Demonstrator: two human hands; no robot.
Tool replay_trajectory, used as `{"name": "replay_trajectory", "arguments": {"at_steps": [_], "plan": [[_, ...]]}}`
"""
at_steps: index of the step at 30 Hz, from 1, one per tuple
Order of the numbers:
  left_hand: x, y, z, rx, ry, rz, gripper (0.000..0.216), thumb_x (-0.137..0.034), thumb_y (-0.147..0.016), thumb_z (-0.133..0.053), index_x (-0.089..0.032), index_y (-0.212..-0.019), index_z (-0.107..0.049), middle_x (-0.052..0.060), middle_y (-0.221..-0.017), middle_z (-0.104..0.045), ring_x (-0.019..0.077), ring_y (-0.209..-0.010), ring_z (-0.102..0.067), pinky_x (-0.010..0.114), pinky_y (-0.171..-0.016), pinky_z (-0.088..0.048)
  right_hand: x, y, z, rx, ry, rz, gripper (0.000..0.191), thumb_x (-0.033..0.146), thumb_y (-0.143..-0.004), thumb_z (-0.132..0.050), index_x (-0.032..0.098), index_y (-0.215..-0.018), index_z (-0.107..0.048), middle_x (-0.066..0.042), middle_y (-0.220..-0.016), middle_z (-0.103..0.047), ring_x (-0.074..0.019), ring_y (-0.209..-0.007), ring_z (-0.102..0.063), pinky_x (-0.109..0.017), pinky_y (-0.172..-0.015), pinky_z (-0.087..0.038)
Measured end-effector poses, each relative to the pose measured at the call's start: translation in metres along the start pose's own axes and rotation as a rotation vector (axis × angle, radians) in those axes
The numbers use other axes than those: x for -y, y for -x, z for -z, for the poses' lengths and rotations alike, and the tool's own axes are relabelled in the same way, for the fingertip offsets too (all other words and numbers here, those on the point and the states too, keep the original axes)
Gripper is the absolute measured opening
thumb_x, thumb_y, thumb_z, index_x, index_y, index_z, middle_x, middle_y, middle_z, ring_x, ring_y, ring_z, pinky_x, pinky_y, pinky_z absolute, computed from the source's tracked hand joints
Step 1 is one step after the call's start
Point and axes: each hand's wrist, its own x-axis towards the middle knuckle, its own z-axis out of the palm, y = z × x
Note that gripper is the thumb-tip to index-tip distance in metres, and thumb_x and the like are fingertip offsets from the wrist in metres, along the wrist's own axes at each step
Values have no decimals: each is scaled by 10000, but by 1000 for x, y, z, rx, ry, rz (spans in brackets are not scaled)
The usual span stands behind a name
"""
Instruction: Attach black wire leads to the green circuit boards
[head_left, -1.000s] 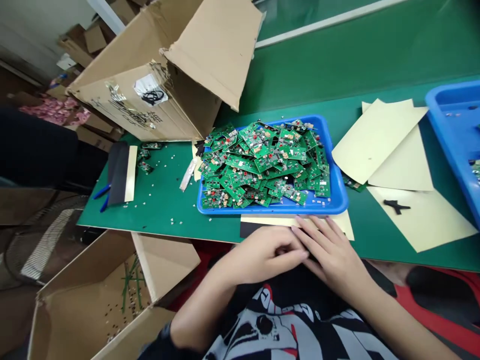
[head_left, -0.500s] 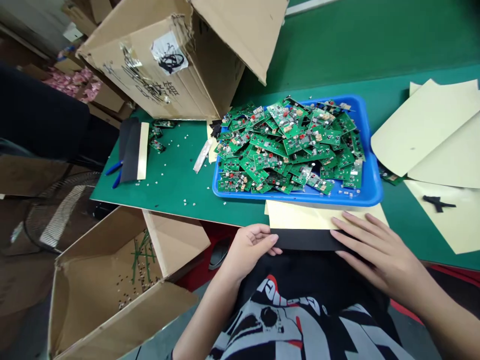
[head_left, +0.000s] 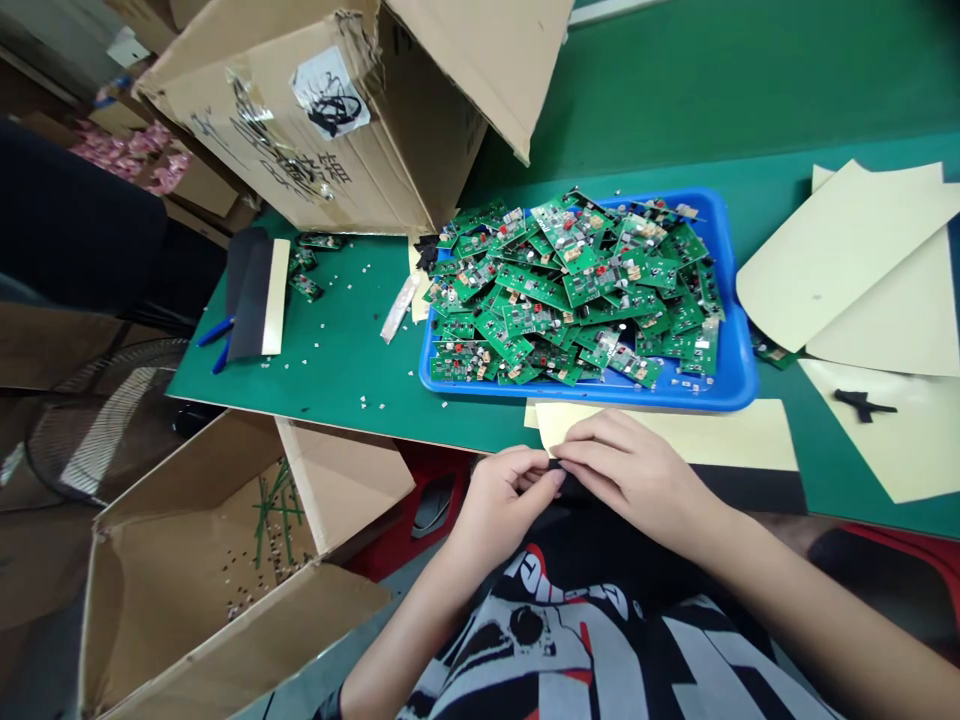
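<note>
A strip that is pale yellow along one side and black along the other [head_left: 739, 440] lies along the table's front edge, its black part reaching over the edge toward me. My left hand [head_left: 504, 500] is closed on the strip's left end, thumb and fingers pinched together. Right beside it, my right hand [head_left: 630, 475] pinches the same left corner, and its fingertips touch those of my left hand. The yellow part lifts slightly in a curve there. My hands and forearm hide the middle of the strip. Just beyond is a blue tray [head_left: 739, 370] heaped with green circuit boards [head_left: 536, 290].
A cardboard box [head_left: 420, 150] stands behind the tray. Yellow sheets [head_left: 840, 270] with a small black scrap [head_left: 864, 405] lie at right. Black strips [head_left: 247, 290] and a blue-handled tool [head_left: 217, 335] are at left. An open carton [head_left: 172, 560] sits below the table's edge.
My right hand has slid left from the strip's right part to its left corner and changed from flat to pinching. My left hand stays at the left end. The view has shifted slightly.
</note>
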Motion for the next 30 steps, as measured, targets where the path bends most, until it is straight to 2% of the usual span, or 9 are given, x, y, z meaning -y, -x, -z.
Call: {"name": "replay_trajectory", "arguments": {"at_steps": [5,7,12,15,18,22,25,28,30], "plan": [[-3,-2,1,68,161,113,171,-268,-754,-622,-139,-841,-692,11,-718,-642,136,-674,-606,250,-660,-531,-3,-3,2,11,77,139,210,98,-912,-474,105,-818,-661,-105,-802,-685,-194,-710,-606,-335,-633,-519],[-5,-3,2,97,187,132,173,-258,-745,-631,-130,-847,-688,13,-721,-647,129,-675,-596,240,-663,-513,-4,-3,2,10,58,127,194,109,-913,-482,112,-829,-656,-91,-803,-691,-186,-714,-619,-321,-635,-522],[-8,-5,5,87,115,74,149,-241,-744,-633,-130,-819,-698,22,-752,-658,134,-699,-595,241,-675,-489,-6,-3,1,-13,4,88,154,129,-918,-495,115,-890,-646,-85,-825,-702,-184,-739,-636,-305,-636,-522],[-7,-6,6,102,207,157,158,-253,-721,-673,-131,-819,-697,18,-720,-660,131,-669,-611,249,-676,-507,-6,-3,-4,-5,-19,100,203,125,-920,-462,124,-825,-642,-98,-803,-700,-194,-681,-628,-328,-589,-507],[-5,-7,5,101,271,230,204,-276,-680,-728,-121,-806,-688,14,-658,-645,120,-589,-610,240,-614,-508,-6,-4,-8,-34,-67,73,215,137,-920,-445,146,-801,-624,-89,-787,-697,-194,-688,-636,-328,-590,-516],[-3,-12,11,-9,240,210,281,-296,-641,-748,-132,-838,-634,-29,-574,-585,111,-516,-592,209,-519,-475,-9,5,-2,-140,-171,-65,153,165,-929,-439,183,-884,-583,-73,-854,-703,-169,-825,-671,-302,-724,-561],[0,-13,22,-108,122,172,330,-306,-678,-700,-135,-931,-576,-56,-546,-545,113,-478,-571,192,-450,-431,-15,24,12,-249,-236,-246,114,162,-938,-434,192,-941,-543,-78,-880,-699,-168,-850,-689,-290,-728,-577],[-1,-9,32,-251,-189,81,358,-285,-753,-630,-137,-1065,-534,-58,-563,-545,121,-485,-552,216,-473,-440,-22,43,24,-347,-286,-395,99,164,-947,-430,202,-932,-520,-71,-873,-705,-176,-853,-702,-285,-702,-583],[-7,-6,30,-425,-459,-132,327,-240,-794,-600,-156,-1105,-540,-11,-678,-607,137,-574,-576,243,-531,-468,-25,50,28,-396,-383,-506,78,205,-943,-466,206,-905,-533,-64,-872,-714,-180,-849,-706,-285,-700,-581]]}}
